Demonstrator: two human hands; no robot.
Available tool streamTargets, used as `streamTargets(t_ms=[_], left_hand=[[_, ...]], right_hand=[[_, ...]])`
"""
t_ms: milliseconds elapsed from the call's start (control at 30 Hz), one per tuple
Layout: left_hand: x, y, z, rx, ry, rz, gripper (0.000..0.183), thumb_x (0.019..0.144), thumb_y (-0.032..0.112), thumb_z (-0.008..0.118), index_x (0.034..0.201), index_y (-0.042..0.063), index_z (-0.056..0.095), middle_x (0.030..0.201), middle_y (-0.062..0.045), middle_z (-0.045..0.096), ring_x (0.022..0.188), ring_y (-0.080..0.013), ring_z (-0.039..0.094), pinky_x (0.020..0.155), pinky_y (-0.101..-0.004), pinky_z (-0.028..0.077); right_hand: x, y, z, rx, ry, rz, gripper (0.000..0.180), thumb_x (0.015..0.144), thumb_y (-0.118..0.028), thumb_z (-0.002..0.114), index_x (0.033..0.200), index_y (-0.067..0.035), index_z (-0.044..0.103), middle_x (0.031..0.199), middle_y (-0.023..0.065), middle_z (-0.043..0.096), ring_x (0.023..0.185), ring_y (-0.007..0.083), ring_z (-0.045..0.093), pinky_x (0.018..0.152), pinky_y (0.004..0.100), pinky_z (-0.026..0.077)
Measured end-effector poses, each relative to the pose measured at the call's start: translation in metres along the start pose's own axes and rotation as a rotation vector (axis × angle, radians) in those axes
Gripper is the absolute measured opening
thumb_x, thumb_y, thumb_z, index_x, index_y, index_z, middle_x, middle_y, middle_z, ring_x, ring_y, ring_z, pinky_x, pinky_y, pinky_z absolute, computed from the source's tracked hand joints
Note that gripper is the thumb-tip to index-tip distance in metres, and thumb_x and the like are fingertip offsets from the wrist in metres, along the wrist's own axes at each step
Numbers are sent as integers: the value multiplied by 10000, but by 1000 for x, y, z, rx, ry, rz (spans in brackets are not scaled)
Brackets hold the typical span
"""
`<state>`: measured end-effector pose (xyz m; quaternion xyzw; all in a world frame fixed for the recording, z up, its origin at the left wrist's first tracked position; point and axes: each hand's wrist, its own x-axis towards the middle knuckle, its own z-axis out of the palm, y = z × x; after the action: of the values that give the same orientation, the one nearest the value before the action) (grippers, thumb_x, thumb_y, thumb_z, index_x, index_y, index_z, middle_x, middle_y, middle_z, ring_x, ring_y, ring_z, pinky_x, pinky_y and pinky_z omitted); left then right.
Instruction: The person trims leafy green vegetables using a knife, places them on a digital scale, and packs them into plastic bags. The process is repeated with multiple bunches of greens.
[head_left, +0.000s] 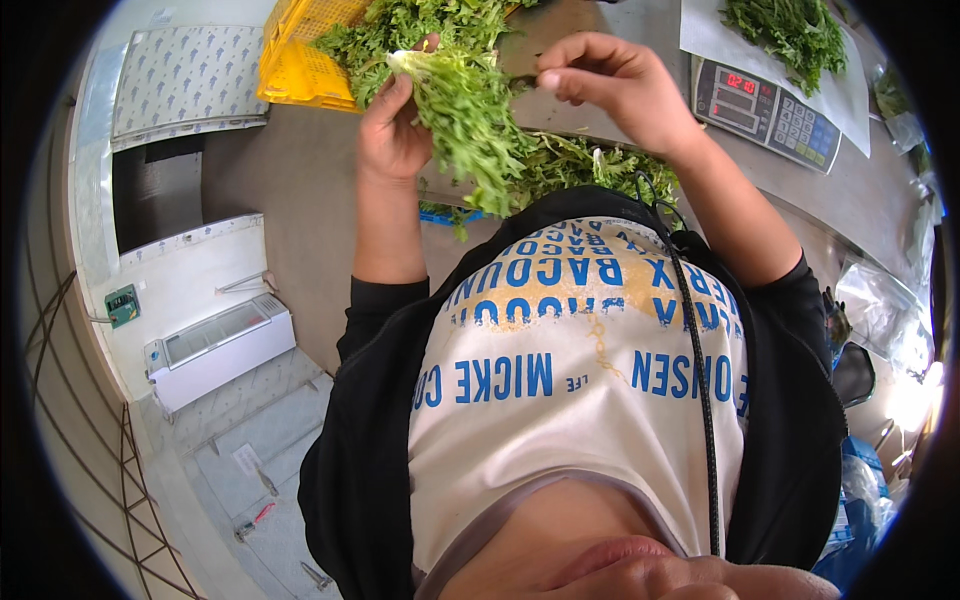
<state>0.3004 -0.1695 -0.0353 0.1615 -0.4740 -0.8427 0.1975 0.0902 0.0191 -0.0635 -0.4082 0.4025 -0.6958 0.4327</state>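
Observation:
My left hand (394, 120) grips a head of curly endive (469, 127) near its pale cut base, and the frilly green leaves hang down to the right. Just right of those leaves, my right hand (607, 86) pinches a small dark leaf scrap (523, 82) between thumb and forefinger. Behind the held head, more curly greens (420, 22) spill from a yellow plastic crate (300, 75). Below my hands, close to my body, lies another heap of loose leafy greens (600, 169), part of it hidden by my clothing.
At the right on the metal table (555, 45) stands a digital scale (765, 112) with a lit display. A white sheet (855, 112) on it bears a bunch of greens (787, 37). Clear plastic bags (885, 307) lie farther right. A white chest freezer (225, 352) is at the left.

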Motion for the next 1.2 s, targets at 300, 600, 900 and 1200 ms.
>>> streamTargets(t_ms=[300,600,900,1200], left_hand=[[-3,-7,-1,-482,20,-75,482,990,395,516,1234,-14,586,1082,-171,692,960,-301,695,817,-450,588],[-4,-31,12,-65,325,-60,500,954,442,588,1208,12,561,1149,-116,654,1042,-241,645,907,-381,531],[-28,-14,-9,-23,381,-166,534,943,513,573,1167,28,571,1064,-91,669,937,-192,668,763,-339,572],[-38,2,-40,-310,279,-100,374,967,423,553,1141,98,617,1048,-82,688,869,-236,669,689,-352,550]], right_hand=[[-8,38,-32,-868,-118,106,306,939,-299,644,1073,-32,705,1028,120,711,928,195,670,861,327,513],[-4,3,26,-245,-195,-11,737,757,-167,837,1381,-153,445,1283,7,498,1135,164,513,881,297,467],[-2,52,-12,44,240,342,234,894,-217,715,1076,-70,718,904,-28,691,746,53,608,656,229,494],[-35,91,-45,-832,-141,412,350,871,-233,645,1186,-86,680,1053,145,704,937,225,678,874,330,503]])
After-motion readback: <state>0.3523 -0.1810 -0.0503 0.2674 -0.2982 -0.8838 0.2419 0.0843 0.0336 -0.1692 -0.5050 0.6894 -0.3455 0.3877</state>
